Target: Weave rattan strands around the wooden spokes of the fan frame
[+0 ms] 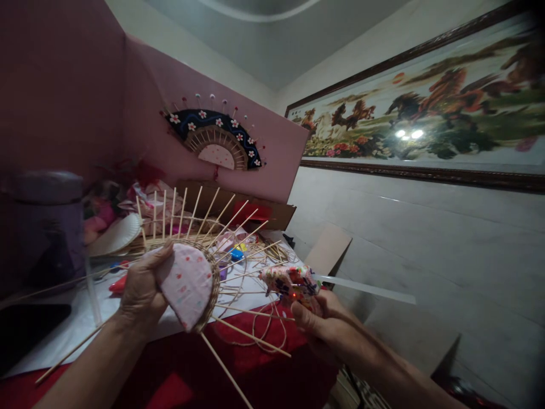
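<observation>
My left hand (147, 284) grips a half-round fan piece (189, 278) by its flat side, thumb on the pale spotted cloth. Thin wooden sticks (244, 218) fan out from its curved edge, where brown cord (212, 304) is woven between them. In my right hand (319, 321) is a glue gun (292, 282) with a flowered cover and a small glowing red light. A translucent glue stick (370, 288) juts from its back. The nozzle points left at the sticks; whether it touches the cord between them is hidden.
A finished fan (217, 136) hangs on a pink board (272, 147) behind. Loose cord (270, 326), a blue object (237, 254) and a white paper plate (114, 236) lie on the table. At left stand a purple cup (51, 227) and a dark flat object (32, 335). A framed horse picture (409, 108) hangs at right.
</observation>
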A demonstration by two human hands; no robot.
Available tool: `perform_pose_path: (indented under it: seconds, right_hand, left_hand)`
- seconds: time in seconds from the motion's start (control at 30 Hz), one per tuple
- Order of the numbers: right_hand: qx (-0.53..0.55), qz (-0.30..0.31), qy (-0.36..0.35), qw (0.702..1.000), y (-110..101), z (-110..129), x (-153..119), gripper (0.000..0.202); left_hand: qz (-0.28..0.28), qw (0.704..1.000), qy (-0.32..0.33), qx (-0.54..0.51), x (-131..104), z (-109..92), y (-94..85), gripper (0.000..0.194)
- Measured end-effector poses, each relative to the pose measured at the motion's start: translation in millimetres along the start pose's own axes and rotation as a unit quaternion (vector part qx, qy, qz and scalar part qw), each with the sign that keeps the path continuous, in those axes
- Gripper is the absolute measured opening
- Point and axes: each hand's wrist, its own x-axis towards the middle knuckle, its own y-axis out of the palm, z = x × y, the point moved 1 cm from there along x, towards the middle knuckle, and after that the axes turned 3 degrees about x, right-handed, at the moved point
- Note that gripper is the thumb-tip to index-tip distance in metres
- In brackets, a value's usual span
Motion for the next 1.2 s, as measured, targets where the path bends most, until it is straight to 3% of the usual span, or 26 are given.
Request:
perform_pose_path:
  seconds: [0.6,1.0,1.2]
  right_hand:
    - [0.022,0.004,0.018,1.0,4,-4,-5,0.045]
    - [0.042,0.036,0.094,0.994,9,-8,-11,0.043]
    - [0.052,0.054,0.093,0.993,11,-6,-12,0.043]
  left_hand:
    - [0.013,1.0,0.013,0.002,0,0,-1.7,0.012]
    - [-0.011,1.0,0.027,-0.005,0,0,0.8,0.011]
    - [-0.005,1.0,0.027,-0.01,0,-1,1.0,0.012]
